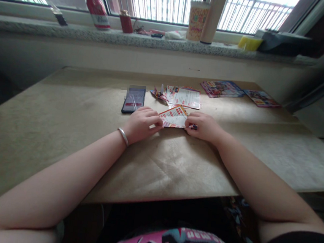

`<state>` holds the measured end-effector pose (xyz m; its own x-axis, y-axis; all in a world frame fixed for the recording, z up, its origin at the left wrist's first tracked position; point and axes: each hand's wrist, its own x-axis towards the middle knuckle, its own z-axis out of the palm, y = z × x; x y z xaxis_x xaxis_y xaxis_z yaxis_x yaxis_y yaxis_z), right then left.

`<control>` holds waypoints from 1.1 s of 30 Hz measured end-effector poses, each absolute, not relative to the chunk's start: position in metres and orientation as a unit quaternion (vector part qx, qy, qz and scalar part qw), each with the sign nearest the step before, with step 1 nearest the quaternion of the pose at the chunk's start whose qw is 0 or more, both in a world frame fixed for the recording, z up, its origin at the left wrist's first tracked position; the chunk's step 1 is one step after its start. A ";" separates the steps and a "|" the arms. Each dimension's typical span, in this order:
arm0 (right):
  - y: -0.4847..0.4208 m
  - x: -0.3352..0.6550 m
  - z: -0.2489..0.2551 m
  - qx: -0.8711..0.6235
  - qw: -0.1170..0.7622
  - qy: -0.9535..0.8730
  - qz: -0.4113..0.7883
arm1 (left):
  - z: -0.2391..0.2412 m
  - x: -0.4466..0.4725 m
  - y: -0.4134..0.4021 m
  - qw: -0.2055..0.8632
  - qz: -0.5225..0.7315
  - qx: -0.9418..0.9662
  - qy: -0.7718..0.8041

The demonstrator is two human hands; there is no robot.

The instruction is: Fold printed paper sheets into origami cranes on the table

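Note:
A folded printed paper (174, 117), white and orange with red marks, lies on the brown table (64, 127) between my hands. My left hand (142, 122), with a silver bracelet on the wrist, pinches the paper's left edge with curled fingers. My right hand (203, 126) is closed on its right edge, pressing it to the table. Just beyond lies another printed sheet (185, 97) with a small folded paper piece (158, 94) beside it.
A dark phone (134, 100) lies just left of the papers. Two colourful leaflets (222, 88) (262, 98) sit at the table's far right. The windowsill (73, 32) behind holds a red can, a lighter, cups, a yellow sponge and a dark box.

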<state>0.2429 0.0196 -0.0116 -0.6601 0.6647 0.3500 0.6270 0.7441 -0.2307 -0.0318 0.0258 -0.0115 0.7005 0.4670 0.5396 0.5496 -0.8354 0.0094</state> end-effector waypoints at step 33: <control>0.035 0.245 -0.036 -0.424 0.311 -0.848 0.069 | -0.022 -0.031 0.031 0.043 -0.224 -0.918 -0.326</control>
<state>0.2453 0.0349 -0.0356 -0.4469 0.7614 0.4696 0.6755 0.6314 -0.3809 -0.0310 0.0312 -0.0220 0.6876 0.5788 0.4383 0.6174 -0.7838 0.0666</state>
